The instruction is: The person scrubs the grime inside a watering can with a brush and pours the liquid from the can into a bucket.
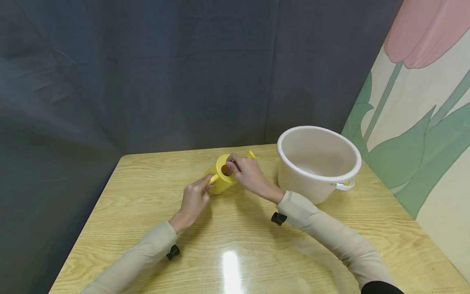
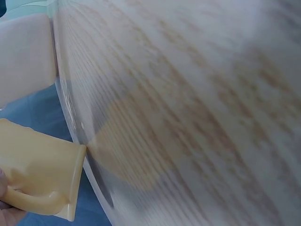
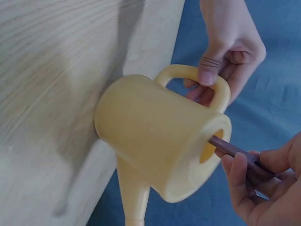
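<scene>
A yellow watering can (image 1: 220,187) is near the far side of the table, its spout (image 3: 134,188) pointing right in the head view. My left hand (image 1: 193,201) grips the can's looped handle (image 3: 222,96), thumb over the loop. Between the thumb and fingers of my right hand (image 3: 270,186) is a slim dark brown stick-like piece (image 3: 228,147). One end of that piece reaches into the can's round top opening (image 3: 210,148); the rest is partly covered by the fingers. In the left wrist view the can (image 2: 40,162) shows only in part.
To the right of the can stands a large white bucket (image 1: 293,179) with a side handle (image 1: 345,185). A dark blue curtain (image 1: 198,81) hangs behind the wooden table (image 1: 147,196). On the right is a wall painted with tulips (image 1: 404,143).
</scene>
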The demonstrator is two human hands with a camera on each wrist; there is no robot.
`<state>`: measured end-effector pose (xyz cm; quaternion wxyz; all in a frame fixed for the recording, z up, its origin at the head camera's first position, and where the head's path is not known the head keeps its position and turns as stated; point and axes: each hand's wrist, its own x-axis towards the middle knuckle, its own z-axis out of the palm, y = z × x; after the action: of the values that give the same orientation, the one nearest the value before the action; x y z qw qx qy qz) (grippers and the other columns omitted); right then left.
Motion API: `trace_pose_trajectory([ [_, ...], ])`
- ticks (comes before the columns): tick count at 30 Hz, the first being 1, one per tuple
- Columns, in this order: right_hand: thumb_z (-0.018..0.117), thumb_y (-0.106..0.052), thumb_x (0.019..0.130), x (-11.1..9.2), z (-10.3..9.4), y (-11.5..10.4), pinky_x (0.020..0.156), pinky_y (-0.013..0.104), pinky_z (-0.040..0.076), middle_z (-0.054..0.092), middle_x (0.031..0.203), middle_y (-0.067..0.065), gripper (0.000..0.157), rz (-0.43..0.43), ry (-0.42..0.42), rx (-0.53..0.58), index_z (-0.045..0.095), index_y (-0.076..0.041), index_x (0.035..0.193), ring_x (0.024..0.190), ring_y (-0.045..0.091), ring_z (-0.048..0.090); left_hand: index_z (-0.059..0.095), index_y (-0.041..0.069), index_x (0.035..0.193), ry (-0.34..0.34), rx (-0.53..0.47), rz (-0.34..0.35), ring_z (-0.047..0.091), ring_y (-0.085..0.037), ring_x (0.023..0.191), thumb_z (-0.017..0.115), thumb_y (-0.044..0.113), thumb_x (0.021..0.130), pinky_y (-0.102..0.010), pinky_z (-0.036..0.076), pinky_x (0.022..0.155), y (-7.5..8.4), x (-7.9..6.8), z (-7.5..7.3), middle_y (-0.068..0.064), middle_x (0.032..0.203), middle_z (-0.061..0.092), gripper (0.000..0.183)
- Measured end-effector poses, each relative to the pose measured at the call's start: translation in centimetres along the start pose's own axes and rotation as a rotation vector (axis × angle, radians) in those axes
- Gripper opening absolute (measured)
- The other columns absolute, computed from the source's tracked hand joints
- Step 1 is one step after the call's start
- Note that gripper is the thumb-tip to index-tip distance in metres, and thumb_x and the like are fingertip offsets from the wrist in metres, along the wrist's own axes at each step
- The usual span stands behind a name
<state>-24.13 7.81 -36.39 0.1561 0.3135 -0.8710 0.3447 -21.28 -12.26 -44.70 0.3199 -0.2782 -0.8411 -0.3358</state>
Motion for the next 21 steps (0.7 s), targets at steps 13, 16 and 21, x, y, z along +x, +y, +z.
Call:
trace_pose_trajectory([
  [13, 0.057, -0.007, 0.100, 0.3, -1.2, -0.4, 0.049, 0.027, 0.044, 0.074, 0.080, 0.007, 0.012, -0.025, 0.021, 0.028, 0.067, 0.000, 0.097, 0.061, 0.015, 0.065, 0.065, -0.012, 0.117, 0.005, 0.007, 0.003, 0.071, -0.036, 0.093, 0.071, -0.017, 0.081, -0.037, 0.060, 0.076, 0.0, 0.1, -0.1, -0.027, 0.110, 0.068, 0.037],
  [16, 0.059, -0.008, 0.100, 0.1, -0.2, -0.1, 0.058, 0.030, 0.051, 0.073, 0.084, 0.008, 0.011, -0.016, 0.004, -0.022, 0.067, -0.002, 0.097, 0.069, 0.015, 0.065, 0.065, -0.013, 0.118, 0.007, 0.002, 0.002, 0.071, -0.036, 0.093, 0.070, -0.018, 0.081, -0.038, 0.060, 0.075, 0.1, 0.0, -0.1, -0.028, 0.109, 0.068, 0.038],
  [21, 0.059, -0.007, 0.100, -0.1, 0.6, 0.0, 0.063, 0.035, 0.056, 0.071, 0.086, 0.012, 0.010, -0.018, -0.010, -0.022, 0.066, 0.000, 0.097, 0.072, 0.020, 0.066, 0.064, -0.014, 0.119, -0.005, 0.001, -0.002, 0.070, -0.036, 0.095, 0.067, -0.020, 0.082, -0.038, 0.060, 0.076, 0.1, 0.0, -0.1, -0.028, 0.110, 0.067, 0.038],
])
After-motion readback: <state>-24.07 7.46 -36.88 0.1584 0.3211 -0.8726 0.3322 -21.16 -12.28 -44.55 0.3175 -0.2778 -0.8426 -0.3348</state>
